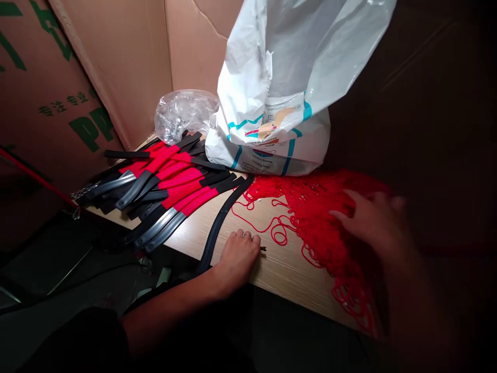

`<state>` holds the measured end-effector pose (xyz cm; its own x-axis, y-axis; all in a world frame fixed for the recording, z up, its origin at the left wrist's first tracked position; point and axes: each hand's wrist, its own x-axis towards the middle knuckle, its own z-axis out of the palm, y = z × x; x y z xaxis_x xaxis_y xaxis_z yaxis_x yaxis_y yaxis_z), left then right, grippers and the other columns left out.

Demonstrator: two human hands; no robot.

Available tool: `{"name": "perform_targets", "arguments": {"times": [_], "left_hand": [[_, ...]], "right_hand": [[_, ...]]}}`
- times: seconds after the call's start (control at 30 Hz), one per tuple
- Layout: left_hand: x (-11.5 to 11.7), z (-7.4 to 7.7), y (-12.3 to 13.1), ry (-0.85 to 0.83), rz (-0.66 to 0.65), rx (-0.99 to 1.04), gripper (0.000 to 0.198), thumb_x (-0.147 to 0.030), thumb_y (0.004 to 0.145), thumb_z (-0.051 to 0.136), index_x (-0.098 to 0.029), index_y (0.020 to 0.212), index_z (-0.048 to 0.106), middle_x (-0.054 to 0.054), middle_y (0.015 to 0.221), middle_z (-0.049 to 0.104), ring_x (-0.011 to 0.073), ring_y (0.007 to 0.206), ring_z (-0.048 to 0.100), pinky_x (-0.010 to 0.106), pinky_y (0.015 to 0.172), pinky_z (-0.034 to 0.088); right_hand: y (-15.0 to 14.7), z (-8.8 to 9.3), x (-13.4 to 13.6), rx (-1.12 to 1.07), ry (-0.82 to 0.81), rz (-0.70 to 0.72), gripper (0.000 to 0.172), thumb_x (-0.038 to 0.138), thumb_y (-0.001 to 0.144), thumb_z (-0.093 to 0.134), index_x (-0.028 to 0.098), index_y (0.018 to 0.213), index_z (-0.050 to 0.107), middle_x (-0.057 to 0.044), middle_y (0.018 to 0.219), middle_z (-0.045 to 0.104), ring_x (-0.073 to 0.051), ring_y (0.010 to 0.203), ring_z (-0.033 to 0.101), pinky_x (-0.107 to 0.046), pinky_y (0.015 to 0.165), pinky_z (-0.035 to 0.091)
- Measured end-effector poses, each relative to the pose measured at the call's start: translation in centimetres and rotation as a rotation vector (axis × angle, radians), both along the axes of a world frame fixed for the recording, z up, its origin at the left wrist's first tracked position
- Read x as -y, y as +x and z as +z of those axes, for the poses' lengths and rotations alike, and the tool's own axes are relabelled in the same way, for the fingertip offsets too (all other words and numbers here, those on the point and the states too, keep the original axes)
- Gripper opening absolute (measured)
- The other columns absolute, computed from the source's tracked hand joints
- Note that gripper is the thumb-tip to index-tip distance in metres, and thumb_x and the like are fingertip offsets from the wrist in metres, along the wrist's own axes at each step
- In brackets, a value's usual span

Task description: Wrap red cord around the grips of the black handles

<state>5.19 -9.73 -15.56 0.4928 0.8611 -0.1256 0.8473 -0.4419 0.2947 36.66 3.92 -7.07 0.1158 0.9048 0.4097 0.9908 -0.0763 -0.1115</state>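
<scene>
My left hand rests on the table near its front edge, fingers curled into a fist with a ring on one of them. A small dark tip pokes out beside the fist; the rest of that thing is hidden. Just left of the fist lies a curved black strip, running past the table's edge. Over a heap of tangled red cord my right hand is spread, thumb and fingers apart, in dim light. A loose loop of the cord lies between the two hands.
Black strips with red middles are piled at the left of the table. Behind stand a clear plastic bag and a large white plastic sack. Cardboard walls in the back and left.
</scene>
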Motion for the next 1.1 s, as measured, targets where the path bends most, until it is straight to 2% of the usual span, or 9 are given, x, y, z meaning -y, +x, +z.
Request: {"name": "perform_targets", "arguments": {"times": [0.13,0.27,0.33,0.43,0.57,0.7,0.8,0.97,1.1], "left_hand": [[-0.4,-0.6,-1.1,0.085,0.138,-0.055,0.031,-0.035,0.104,0.071,-0.016,0.128,0.070,0.011,0.130,0.072,0.0276,0.121,0.070,0.051,0.104,0.060],[-0.9,-1.2,-2.4,0.159,0.202,-0.086,0.032,-0.035,0.103,0.071,-0.016,0.130,0.070,0.012,0.137,0.070,0.0309,0.131,0.065,0.059,0.114,0.052],[-1.0,-1.7,-3.3,0.179,0.185,-0.082,0.032,-0.034,0.103,0.071,-0.016,0.129,0.070,0.012,0.138,0.070,0.0308,0.133,0.064,0.058,0.115,0.051],[-0.9,-2.2,-5.1,0.190,0.147,-0.060,0.028,-0.032,0.103,0.071,-0.016,0.126,0.071,0.011,0.135,0.070,0.0302,0.132,0.064,0.057,0.115,0.051],[-0.8,-2.6,-7.0,0.186,0.155,-0.046,0.021,-0.020,0.102,0.067,-0.017,0.122,0.070,0.010,0.134,0.069,0.0305,0.131,0.062,0.056,0.112,0.051],[-1.2,-2.7,-7.6,0.206,0.178,-0.045,0.024,-0.007,0.097,0.059,-0.016,0.118,0.068,0.015,0.135,0.068,0.0331,0.133,0.059,0.061,0.116,0.045],[-2.0,-2.6,-7.7,0.240,0.191,-0.061,0.023,-0.010,0.097,0.061,-0.015,0.119,0.068,0.017,0.137,0.066,0.0338,0.136,0.056,0.065,0.125,0.033],[-3.5,-2.6,-8.1,0.273,0.233,-0.098,0.025,-0.028,0.102,0.069,-0.016,0.124,0.069,0.011,0.132,0.069,0.0301,0.129,0.063,0.057,0.116,0.046],[-3.8,-2.8,-7.8,0.284,0.263,-0.102,0.025,-0.030,0.103,0.069,-0.016,0.124,0.070,0.010,0.130,0.070,0.0289,0.125,0.065,0.056,0.113,0.050]], "right_hand": [[-7.7,-3.7,-1.1,0.144,-0.225,0.288,0.055,0.042,0.087,0.085,0.016,0.134,0.076,-0.023,0.116,0.075,-0.040,0.111,0.062,-0.058,0.102,0.049],[-14.9,-6.8,-1.6,0.199,-0.315,0.571,0.061,0.028,0.097,0.073,0.029,0.156,0.060,-0.015,0.142,0.068,-0.035,0.122,0.057,-0.051,0.107,0.050],[-17.4,-8.1,-1.7,0.216,-0.331,0.680,0.060,0.019,0.102,0.064,0.037,0.158,0.058,-0.011,0.151,0.063,-0.033,0.128,0.056,-0.048,0.107,0.051],[-19.4,-9.3,-2.2,0.221,-0.342,0.761,0.044,0.015,0.104,0.060,0.030,0.145,0.068,-0.012,0.152,0.061,-0.031,0.130,0.057,-0.048,0.104,0.054],[-19.5,-10.0,-2.9,0.208,-0.356,0.806,0.024,0.025,0.104,0.068,0.021,0.128,0.071,-0.010,0.138,0.066,-0.029,0.128,0.062,-0.049,0.105,0.057],[-19.5,-10.0,-3.2,0.164,-0.325,0.787,0.029,0.029,0.106,0.067,0.021,0.134,0.067,-0.010,0.137,0.066,-0.028,0.125,0.065,-0.049,0.103,0.059],[-20.6,-9.6,-3.9,0.111,-0.295,0.758,0.033,0.028,0.107,0.065,0.022,0.140,0.065,-0.011,0.142,0.065,-0.028,0.128,0.065,-0.049,0.104,0.059],[-21.2,-8.7,-5.6,0.035,-0.298,0.708,0.035,0.030,0.106,0.069,0.020,0.139,0.066,-0.011,0.143,0.066,-0.029,0.128,0.066,-0.051,0.106,0.059],[-19.6,-8.3,-5.5,-0.004,-0.331,0.486,0.032,0.037,0.106,0.069,0.018,0.133,0.068,-0.011,0.138,0.069,-0.027,0.123,0.069,-0.051,0.106,0.059]]}}
